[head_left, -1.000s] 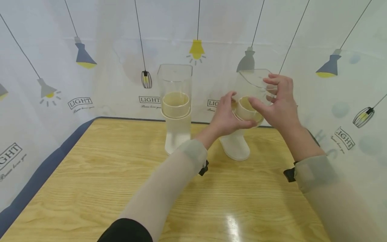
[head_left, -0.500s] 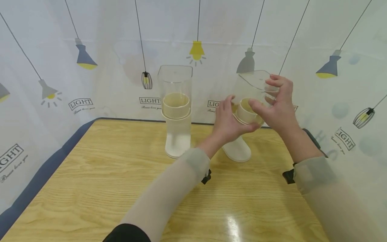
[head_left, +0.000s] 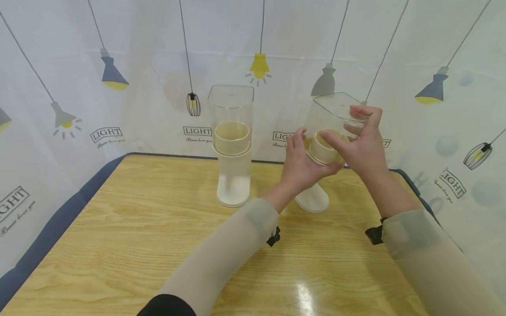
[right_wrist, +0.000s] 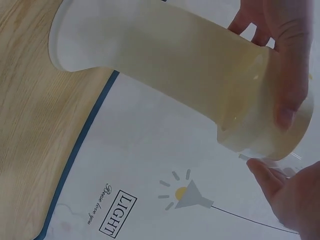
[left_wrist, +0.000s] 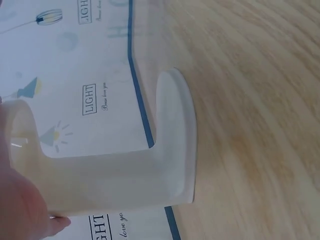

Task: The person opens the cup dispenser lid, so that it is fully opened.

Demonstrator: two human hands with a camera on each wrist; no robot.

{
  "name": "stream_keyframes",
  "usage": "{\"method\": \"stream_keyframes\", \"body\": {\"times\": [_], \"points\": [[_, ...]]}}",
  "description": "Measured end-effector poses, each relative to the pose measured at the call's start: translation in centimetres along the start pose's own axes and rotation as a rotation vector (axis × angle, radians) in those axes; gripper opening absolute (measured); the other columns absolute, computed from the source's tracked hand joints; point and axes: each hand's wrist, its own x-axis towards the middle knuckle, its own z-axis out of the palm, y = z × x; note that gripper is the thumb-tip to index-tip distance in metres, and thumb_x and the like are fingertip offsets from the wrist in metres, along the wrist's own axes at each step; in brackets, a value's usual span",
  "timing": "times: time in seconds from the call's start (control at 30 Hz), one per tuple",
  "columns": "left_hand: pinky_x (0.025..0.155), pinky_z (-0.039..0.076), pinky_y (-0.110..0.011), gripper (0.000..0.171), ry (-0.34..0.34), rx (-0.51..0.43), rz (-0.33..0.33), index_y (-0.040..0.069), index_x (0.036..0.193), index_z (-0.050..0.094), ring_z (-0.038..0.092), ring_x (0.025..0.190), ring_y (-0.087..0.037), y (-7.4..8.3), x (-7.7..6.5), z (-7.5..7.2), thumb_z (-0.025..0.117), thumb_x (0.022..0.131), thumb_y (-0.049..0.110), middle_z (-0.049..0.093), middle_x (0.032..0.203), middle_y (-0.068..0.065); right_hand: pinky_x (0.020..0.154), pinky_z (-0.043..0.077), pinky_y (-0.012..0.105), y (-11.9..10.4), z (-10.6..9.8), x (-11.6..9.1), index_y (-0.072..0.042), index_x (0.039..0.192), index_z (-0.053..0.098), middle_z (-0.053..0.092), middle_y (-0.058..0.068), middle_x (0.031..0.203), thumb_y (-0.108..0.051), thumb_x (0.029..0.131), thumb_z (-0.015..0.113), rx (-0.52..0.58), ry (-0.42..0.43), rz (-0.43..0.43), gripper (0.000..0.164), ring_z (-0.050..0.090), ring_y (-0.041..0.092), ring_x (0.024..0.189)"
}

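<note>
Two matching dispensers stand near the table's back edge, each a clear squarish container on a white stand with a round collar. My left hand (head_left: 302, 161) grips the collar (head_left: 324, 151) of the right-hand stand from the left and below, thumb across its front. My right hand (head_left: 365, 147) holds the clear container (head_left: 330, 109) above that collar, thumb in front and fingers around its right side. The right-hand stand's foot (head_left: 314, 199) appears below my left hand; its column is partly hidden by that hand. In the right wrist view, the column (right_wrist: 170, 55) runs into the collar.
The left dispenser's clear container (head_left: 233, 101) sits in its collar (head_left: 232, 145), above a white foot (head_left: 233, 191) on the wooden table (head_left: 158, 228). Close behind the table hangs a curtain (head_left: 150, 79) printed with lamps.
The right-hand container's rim has turned slightly, and my right hand has dipped a little with it. My left hand and the stand have shifted slightly right. The left dispenser stays in place.
</note>
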Motion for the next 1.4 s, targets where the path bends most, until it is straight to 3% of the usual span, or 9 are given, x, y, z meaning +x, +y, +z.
{"method": "stream_keyframes", "body": {"times": [0.13,0.43,0.53,0.7,0.87,1.03,1.2,1.4], "points": [[0.103,0.058,-0.038,0.136,-0.051,-0.073,-0.027,0.019,0.168,0.018,0.056,0.129,-0.021,0.0,0.4,-0.4,0.101,0.068,0.06,0.046,0.156,-0.009,0.113,0.054,0.063,-0.4,0.8,-0.1,-0.026,0.154,0.035,0.048,0.006,0.166,-0.048,0.087,0.092,-0.023,0.049,0.017,0.09,0.063,0.041,0.142],[0.1,0.059,-0.034,0.135,-0.104,-0.088,-0.017,0.022,0.169,0.017,0.059,0.128,-0.02,-0.3,0.8,-0.9,0.102,0.069,0.058,0.047,0.158,-0.008,0.108,0.059,0.056,-1.2,1.2,0.2,-0.03,0.15,0.04,0.056,0.004,0.159,-0.056,0.086,0.088,-0.044,0.14,0.065,0.084,0.072,0.036,0.129],[0.1,0.058,-0.032,0.135,-0.102,-0.086,-0.012,0.022,0.169,0.018,0.058,0.128,-0.019,-0.3,0.8,-0.8,0.102,0.069,0.056,0.047,0.158,-0.007,0.106,0.06,0.054,-1.5,1.1,0.2,-0.031,0.147,0.042,0.056,-0.001,0.16,-0.057,0.086,0.088,-0.039,0.141,0.084,0.08,0.072,0.033,0.128],[0.096,0.058,-0.029,0.135,-0.115,-0.077,-0.003,0.02,0.168,0.02,0.059,0.123,-0.017,-0.2,1.1,-0.8,0.103,0.067,0.054,0.048,0.156,-0.007,0.099,0.061,0.049,-2.2,0.9,0.1,-0.02,0.143,0.044,0.057,-0.006,0.162,-0.058,0.086,0.087,-0.11,0.142,0.063,0.081,0.072,0.033,0.13],[0.098,0.059,-0.029,0.135,-0.124,-0.069,0.004,0.017,0.168,0.022,0.061,0.122,-0.017,-0.3,1.3,-1.1,0.104,0.067,0.053,0.05,0.155,-0.007,0.084,0.056,0.03,-2.8,0.6,0.1,-0.022,0.141,0.045,0.059,0.0,0.16,-0.063,0.086,0.086,-0.131,0.135,0.103,0.08,0.073,0.034,0.129],[0.095,0.058,-0.027,0.133,-0.142,-0.086,0.032,0.014,0.167,0.022,0.06,0.119,-0.016,-0.5,1.5,-1.5,0.104,0.068,0.052,0.051,0.152,-0.008,0.086,0.056,0.034,-3.3,0.8,0.0,-0.015,0.143,0.045,0.058,-0.003,0.161,-0.061,0.087,0.085,-0.187,0.137,0.065,0.083,0.072,0.036,0.13],[0.099,0.058,-0.027,0.131,-0.137,-0.087,0.049,0.015,0.165,0.025,0.06,0.123,-0.016,-0.6,1.7,-1.7,0.105,0.068,0.049,0.052,0.15,-0.006,0.073,0.049,0.021,-3.6,0.4,0.1,-0.017,0.146,0.044,0.057,0.003,0.164,-0.066,0.088,0.082,-0.194,0.126,0.08,0.085,0.072,0.036,0.13],[0.101,0.057,-0.03,0.131,-0.153,-0.079,0.047,0.014,0.165,0.024,0.06,0.122,-0.016,-1.1,1.6,-2.0,0.105,0.068,0.049,0.051,0.149,-0.006,0.08,0.053,0.031,-3.8,0.7,-0.1,-0.015,0.148,0.045,0.056,-0.001,0.164,-0.069,0.087,0.08,-0.239,0.108,0.076,0.088,0.072,0.035,0.132]]}}
